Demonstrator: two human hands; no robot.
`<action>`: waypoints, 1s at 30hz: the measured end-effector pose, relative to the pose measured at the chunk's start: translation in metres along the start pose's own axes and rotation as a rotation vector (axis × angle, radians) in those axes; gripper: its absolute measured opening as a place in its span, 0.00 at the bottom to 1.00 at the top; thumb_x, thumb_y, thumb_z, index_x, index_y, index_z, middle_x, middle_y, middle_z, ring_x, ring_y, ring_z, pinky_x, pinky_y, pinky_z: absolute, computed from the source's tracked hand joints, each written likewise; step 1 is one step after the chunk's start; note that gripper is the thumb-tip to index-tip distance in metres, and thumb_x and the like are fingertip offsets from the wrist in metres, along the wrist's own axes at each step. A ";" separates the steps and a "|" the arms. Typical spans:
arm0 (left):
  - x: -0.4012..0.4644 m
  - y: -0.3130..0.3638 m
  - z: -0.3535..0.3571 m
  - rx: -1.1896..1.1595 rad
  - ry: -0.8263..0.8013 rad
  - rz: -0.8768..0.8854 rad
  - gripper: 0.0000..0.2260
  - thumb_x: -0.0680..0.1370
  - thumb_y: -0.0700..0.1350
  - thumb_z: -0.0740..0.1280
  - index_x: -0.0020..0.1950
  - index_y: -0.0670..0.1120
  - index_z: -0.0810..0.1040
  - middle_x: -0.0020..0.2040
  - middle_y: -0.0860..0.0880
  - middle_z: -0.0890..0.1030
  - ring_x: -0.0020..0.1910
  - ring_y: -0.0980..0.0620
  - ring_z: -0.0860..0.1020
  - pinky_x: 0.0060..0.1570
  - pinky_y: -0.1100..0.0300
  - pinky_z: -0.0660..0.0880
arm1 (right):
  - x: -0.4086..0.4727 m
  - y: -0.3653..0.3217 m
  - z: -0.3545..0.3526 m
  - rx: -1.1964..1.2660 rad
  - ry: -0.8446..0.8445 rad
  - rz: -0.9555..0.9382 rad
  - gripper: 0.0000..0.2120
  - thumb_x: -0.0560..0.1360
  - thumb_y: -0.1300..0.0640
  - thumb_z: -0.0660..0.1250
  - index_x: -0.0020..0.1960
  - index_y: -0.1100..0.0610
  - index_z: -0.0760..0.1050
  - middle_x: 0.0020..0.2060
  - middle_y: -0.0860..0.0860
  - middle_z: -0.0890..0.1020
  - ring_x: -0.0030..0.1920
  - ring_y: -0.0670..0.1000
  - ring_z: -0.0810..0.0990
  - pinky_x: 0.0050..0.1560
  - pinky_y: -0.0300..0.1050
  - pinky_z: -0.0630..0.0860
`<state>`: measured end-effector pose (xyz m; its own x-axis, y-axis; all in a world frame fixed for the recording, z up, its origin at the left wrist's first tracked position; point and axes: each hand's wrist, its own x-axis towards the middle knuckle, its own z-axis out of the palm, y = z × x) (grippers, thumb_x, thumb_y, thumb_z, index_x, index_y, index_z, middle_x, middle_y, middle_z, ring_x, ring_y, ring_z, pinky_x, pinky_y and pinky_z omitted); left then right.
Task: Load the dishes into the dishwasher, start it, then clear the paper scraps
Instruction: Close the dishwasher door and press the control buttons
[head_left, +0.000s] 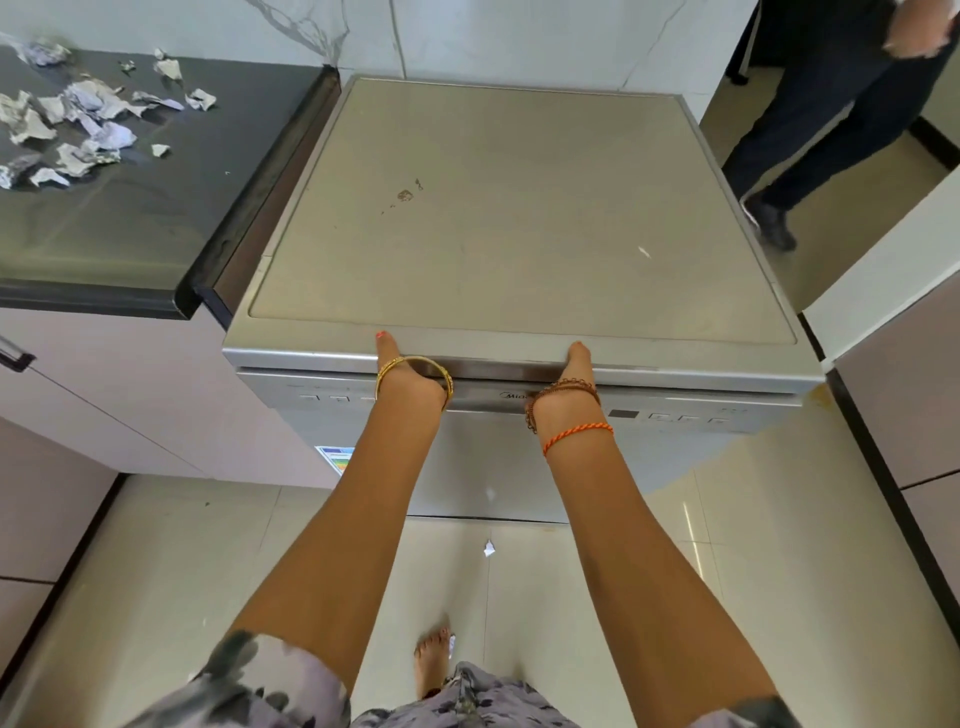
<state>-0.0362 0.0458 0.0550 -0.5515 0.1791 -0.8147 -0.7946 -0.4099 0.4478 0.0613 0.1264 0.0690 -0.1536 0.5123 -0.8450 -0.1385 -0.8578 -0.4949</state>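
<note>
A silver freestanding dishwasher (519, 208) stands in front of me, its door (483, 467) upright and closed or nearly so. My left hand (400, 371) and my right hand (574, 371) both grip the recessed handle at the door's top edge, thumbs resting on the top panel, fingers hidden underneath. The control strip (675, 415) runs along the door's top. Several crumpled paper scraps (88, 119) lie on the dark countertop at the left. One small scrap (489, 548) lies on the floor below the door. No dishes are in view.
The dark countertop (130, 223) adjoins the dishwasher's left side above pale cabinets. Another cabinet (904, 405) stands at the right. A person in dark trousers (831, 119) stands at the back right. My bare foot (434, 660) is on the tiled floor.
</note>
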 end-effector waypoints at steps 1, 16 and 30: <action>0.000 -0.001 -0.001 0.007 0.009 0.001 0.22 0.74 0.59 0.66 0.55 0.42 0.72 0.43 0.46 0.74 0.46 0.48 0.74 0.65 0.50 0.69 | 0.001 0.001 0.003 -0.038 0.014 -0.005 0.26 0.71 0.42 0.67 0.60 0.58 0.67 0.37 0.53 0.68 0.45 0.53 0.75 0.46 0.43 0.73; 0.007 -0.021 0.014 0.121 0.244 0.095 0.40 0.62 0.52 0.79 0.66 0.43 0.62 0.58 0.44 0.71 0.46 0.46 0.72 0.44 0.54 0.73 | -0.005 0.005 -0.004 0.082 0.094 -0.101 0.24 0.66 0.55 0.76 0.34 0.57 0.59 0.34 0.51 0.65 0.33 0.49 0.67 0.56 0.53 0.77; -0.008 -0.018 0.005 0.019 0.112 0.093 0.36 0.61 0.52 0.79 0.61 0.42 0.67 0.50 0.45 0.75 0.41 0.49 0.75 0.33 0.57 0.73 | -0.012 0.009 -0.014 0.017 0.023 -0.203 0.21 0.66 0.52 0.76 0.33 0.56 0.63 0.32 0.51 0.68 0.32 0.48 0.69 0.50 0.48 0.78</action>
<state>-0.0183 0.0562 0.0556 -0.5917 0.0395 -0.8052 -0.7469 -0.4027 0.5291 0.0755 0.1121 0.0715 -0.0986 0.6731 -0.7330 -0.1812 -0.7364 -0.6518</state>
